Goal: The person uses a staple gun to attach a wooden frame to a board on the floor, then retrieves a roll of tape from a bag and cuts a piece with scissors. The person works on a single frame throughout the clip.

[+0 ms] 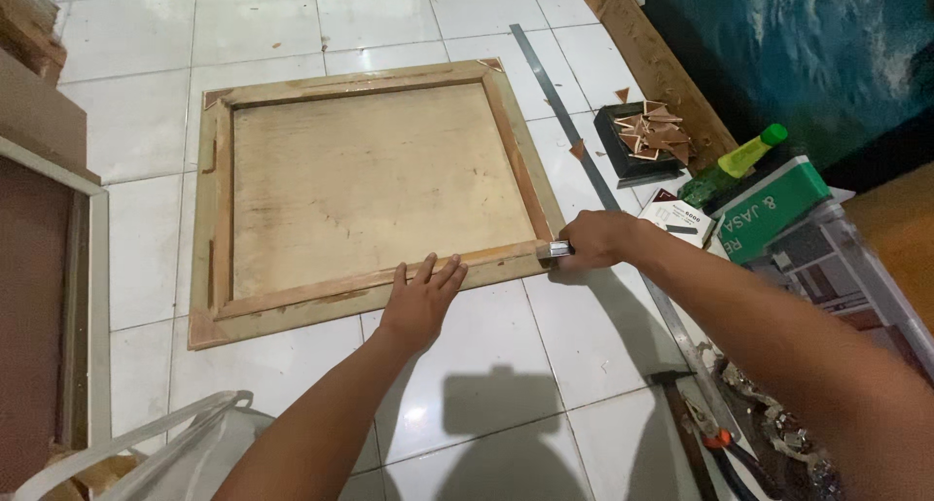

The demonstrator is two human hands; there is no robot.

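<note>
A wooden frame (pixel 220 141) lies flat, back side up, on the white tiled floor, with a plywood panel (pixel 375 185) set inside it. My left hand (pixel 420 299) presses flat on the frame's near rail, fingers spread. My right hand (pixel 593 240) is closed around a small metal tool (pixel 555 251) whose silver tip meets the frame's near right corner. Small brown triangular pieces sit in the frame's far corners.
A long metal ruler (pixel 559 107) runs along the frame's right side. A black tray of triangular wood pieces (pixel 650 136), a green-capped glue bottle (pixel 732 165), boxes, a hammer (pixel 681 413) and pliers (pixel 725 443) lie at right. Another frame (pixel 92 297) is at left.
</note>
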